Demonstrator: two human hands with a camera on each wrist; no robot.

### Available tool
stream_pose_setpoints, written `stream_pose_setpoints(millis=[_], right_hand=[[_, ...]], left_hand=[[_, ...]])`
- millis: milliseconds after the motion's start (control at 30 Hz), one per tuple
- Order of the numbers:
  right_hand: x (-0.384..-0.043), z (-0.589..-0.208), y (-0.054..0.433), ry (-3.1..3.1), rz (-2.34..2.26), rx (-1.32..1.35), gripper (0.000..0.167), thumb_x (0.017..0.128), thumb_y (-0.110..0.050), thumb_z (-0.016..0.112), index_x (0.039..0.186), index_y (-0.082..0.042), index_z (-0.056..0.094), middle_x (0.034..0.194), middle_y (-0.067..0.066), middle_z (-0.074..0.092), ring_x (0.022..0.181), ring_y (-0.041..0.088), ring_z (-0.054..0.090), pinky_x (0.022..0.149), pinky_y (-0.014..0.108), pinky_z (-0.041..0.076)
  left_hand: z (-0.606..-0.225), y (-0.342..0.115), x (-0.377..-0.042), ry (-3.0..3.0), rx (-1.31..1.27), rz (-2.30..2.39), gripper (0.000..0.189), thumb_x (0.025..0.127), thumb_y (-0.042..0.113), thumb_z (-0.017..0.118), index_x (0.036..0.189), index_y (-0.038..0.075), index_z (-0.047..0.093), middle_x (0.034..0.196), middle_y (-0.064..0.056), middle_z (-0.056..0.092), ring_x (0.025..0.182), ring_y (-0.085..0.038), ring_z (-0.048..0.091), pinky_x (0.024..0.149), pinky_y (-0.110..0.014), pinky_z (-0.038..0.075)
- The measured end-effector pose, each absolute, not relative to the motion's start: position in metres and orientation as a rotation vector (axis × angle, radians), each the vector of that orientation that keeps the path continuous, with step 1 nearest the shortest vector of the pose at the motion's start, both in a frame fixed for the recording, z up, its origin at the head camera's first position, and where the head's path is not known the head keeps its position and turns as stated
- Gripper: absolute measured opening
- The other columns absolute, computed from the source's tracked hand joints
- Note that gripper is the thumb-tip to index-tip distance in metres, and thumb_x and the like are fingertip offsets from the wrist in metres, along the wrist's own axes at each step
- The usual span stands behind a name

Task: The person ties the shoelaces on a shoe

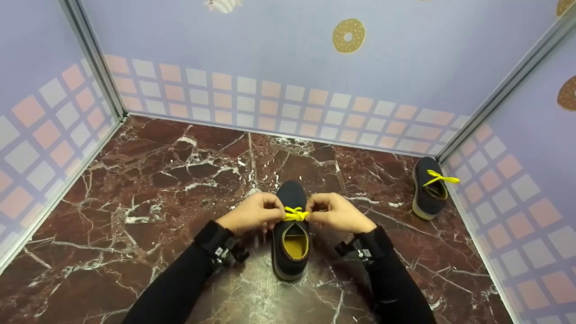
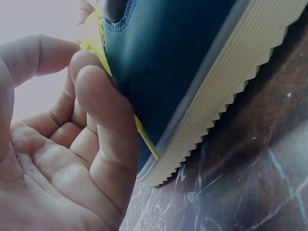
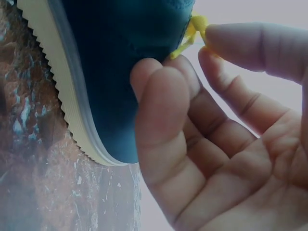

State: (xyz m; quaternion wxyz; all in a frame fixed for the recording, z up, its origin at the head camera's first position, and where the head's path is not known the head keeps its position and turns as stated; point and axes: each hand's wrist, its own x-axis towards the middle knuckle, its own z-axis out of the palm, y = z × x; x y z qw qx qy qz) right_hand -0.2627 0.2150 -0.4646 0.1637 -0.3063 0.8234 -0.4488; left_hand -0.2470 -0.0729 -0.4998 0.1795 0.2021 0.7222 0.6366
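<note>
A dark shoe (image 1: 291, 194) with a yellow lining stands on the floor between my hands, its toe pointing away from me. Its yellow shoelace (image 1: 295, 214) is looped in a bow over the tongue. My left hand (image 1: 254, 212) pinches the lace on the left side between thumb and index finger. On the other side my right hand (image 1: 338, 213) pinches the lace at the right. In the left wrist view a loose lace end (image 2: 148, 138) hangs down over the shoe's side. The right wrist view shows a short piece of yellow lace (image 3: 196, 24) at the thumb tip.
A second dark shoe (image 1: 427, 202) with a tied yellow lace (image 1: 438, 179) stands at the right, close to the right wall panel (image 1: 531, 198). Patterned panels (image 1: 270, 54) enclose the reddish-brown marbled floor (image 1: 148, 189) at the back and both sides.
</note>
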Motion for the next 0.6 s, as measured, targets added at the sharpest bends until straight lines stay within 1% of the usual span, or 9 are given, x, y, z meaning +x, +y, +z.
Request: stream_pose_setpoints(millis=[67, 100, 200, 333, 400, 500, 600], right_hand=[[-0.2630, -0.4648, 0.2151, 2.329, -1.295, -0.862, 0.007, 0.099, -0.013, 0.077, 0.101, -0.006, 0.075, 0.084, 0.019, 0.070, 0.070, 0.035, 0.066, 0.061, 0.028, 0.054], [-0.2632, -0.4648, 0.2151, 2.323, -1.300, -0.857, 0.008, 0.099, -0.012, 0.077, 0.101, -0.005, 0.075, 0.084, 0.019, 0.071, 0.071, 0.037, 0.067, 0.062, 0.029, 0.055], [-0.2634, -0.4648, 0.2147, 2.318, -1.310, -0.841, 0.007, 0.099, -0.011, 0.077, 0.101, -0.004, 0.075, 0.086, 0.020, 0.071, 0.072, 0.040, 0.068, 0.063, 0.034, 0.059], [-0.2639, -0.4647, 0.2149, 2.302, -1.326, -0.821, 0.010, 0.098, -0.010, 0.076, 0.101, 0.000, 0.074, 0.090, 0.026, 0.072, 0.072, 0.037, 0.068, 0.065, 0.038, 0.062], [-0.2644, -0.4651, 0.2151, 2.298, -1.327, -0.811, 0.011, 0.098, -0.010, 0.074, 0.100, 0.001, 0.074, 0.090, 0.027, 0.072, 0.072, 0.034, 0.068, 0.066, 0.039, 0.063], [-0.2656, -0.4663, 0.2157, 2.295, -1.331, -0.793, 0.010, 0.096, -0.010, 0.072, 0.099, 0.000, 0.073, 0.089, 0.025, 0.073, 0.073, 0.030, 0.068, 0.067, 0.040, 0.064], [-0.2668, -0.4680, 0.2160, 2.291, -1.334, -0.786, 0.009, 0.095, -0.009, 0.070, 0.098, -0.001, 0.072, 0.088, 0.022, 0.074, 0.074, 0.031, 0.069, 0.068, 0.039, 0.063]], left_hand=[[-0.4995, -0.0731, -0.2467, 2.039, 0.570, 1.803, 0.008, 0.101, 0.009, 0.074, 0.096, 0.003, 0.076, 0.079, -0.003, 0.068, 0.061, -0.013, 0.060, 0.050, -0.024, 0.053], [-0.4995, -0.0732, -0.2466, 2.037, 0.571, 1.803, 0.008, 0.100, 0.009, 0.074, 0.096, 0.003, 0.075, 0.079, -0.003, 0.068, 0.061, -0.013, 0.060, 0.050, -0.024, 0.053], [-0.4988, -0.0736, -0.2463, 2.041, 0.570, 1.799, 0.007, 0.100, 0.010, 0.074, 0.097, 0.003, 0.076, 0.079, -0.002, 0.068, 0.061, -0.013, 0.060, 0.050, -0.024, 0.053], [-0.4985, -0.0744, -0.2466, 2.057, 0.582, 1.790, 0.007, 0.101, 0.008, 0.073, 0.097, 0.003, 0.076, 0.077, -0.002, 0.067, 0.060, -0.012, 0.059, 0.049, -0.023, 0.053], [-0.4986, -0.0750, -0.2468, 2.064, 0.586, 1.787, 0.007, 0.101, 0.008, 0.073, 0.097, 0.004, 0.076, 0.076, -0.002, 0.067, 0.059, -0.012, 0.059, 0.049, -0.023, 0.053], [-0.4992, -0.0753, -0.2474, 2.070, 0.588, 1.785, 0.007, 0.102, 0.008, 0.073, 0.097, 0.004, 0.076, 0.076, -0.002, 0.068, 0.059, -0.012, 0.059, 0.049, -0.023, 0.053], [-0.5000, -0.0754, -0.2480, 2.074, 0.589, 1.789, 0.008, 0.102, 0.008, 0.073, 0.097, 0.002, 0.076, 0.075, -0.003, 0.067, 0.058, -0.012, 0.059, 0.049, -0.023, 0.052]])
